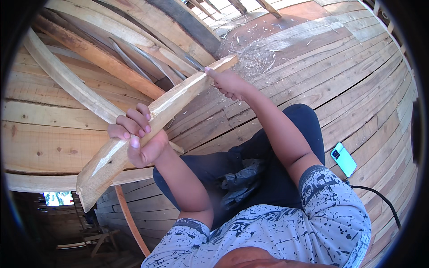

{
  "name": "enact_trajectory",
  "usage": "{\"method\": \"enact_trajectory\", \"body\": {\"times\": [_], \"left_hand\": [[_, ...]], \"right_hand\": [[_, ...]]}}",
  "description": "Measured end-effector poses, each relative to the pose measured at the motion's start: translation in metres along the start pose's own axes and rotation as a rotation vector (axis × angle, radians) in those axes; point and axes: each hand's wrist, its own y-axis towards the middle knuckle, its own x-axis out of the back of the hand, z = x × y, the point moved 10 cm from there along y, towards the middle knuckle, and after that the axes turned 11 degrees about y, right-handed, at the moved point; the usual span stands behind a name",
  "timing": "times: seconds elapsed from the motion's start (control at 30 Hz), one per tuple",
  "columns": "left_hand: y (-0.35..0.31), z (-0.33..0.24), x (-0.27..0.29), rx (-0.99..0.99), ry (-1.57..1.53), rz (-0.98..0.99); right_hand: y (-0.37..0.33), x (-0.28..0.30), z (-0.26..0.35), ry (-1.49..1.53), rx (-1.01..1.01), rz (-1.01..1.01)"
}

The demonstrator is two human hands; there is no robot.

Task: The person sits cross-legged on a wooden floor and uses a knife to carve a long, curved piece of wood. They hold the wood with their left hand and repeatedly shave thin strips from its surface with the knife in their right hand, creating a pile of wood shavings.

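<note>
We noted squared timber [181,99] slanting up across person's front, upper end near wood shavings [257,62] on plank floor [330,91]. Timber looked pale tan, grain lengthwise; whiter streaks marked upper face; lower end obliquely cut, rough at tip. Left hand [149,143] gripped timber's lower half, fingertips curled over far edge. Right hand [230,85] closed on knife, handle hidden; grey blade [195,63] lay at timber's upper part, contact unclear to us.

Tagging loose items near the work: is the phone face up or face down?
Face down: the phone lies on the planks with its pale blue back and dark camera block showing.
</note>
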Motion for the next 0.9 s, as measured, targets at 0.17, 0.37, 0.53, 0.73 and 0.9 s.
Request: {"method": "enact_trajectory", "body": {"times": [0.17, 0.37, 0.53, 0.73, 0.9], "left_hand": [[0.0, -0.001, -0.003, 0.021, 0.031, 0.008], [0.001, 0.001, 0.0, -0.003, -0.02, 0.006], [0.001, 0.003, 0.005, 0.015, 0.011, 0.003], [-0.001, 0.001, 0.019, 0.013, -0.016, 0.003], [-0.007, -0.005, 0.031, 0.009, -0.053, 0.0]], "right_hand": [[-0.004, -0.017, -0.013, 0.202, -0.161, 0.238], [0.0, -0.035, -0.02, 0.555, -0.255, 0.48], [-0.022, -0.024, 0.015, 0.605, -0.085, 0.525], [-0.136, 0.102, 0.127, 0.206, 1.241, -0.587], [-0.248, 0.115, 0.147, 0.315, 1.93, -0.822]]}}
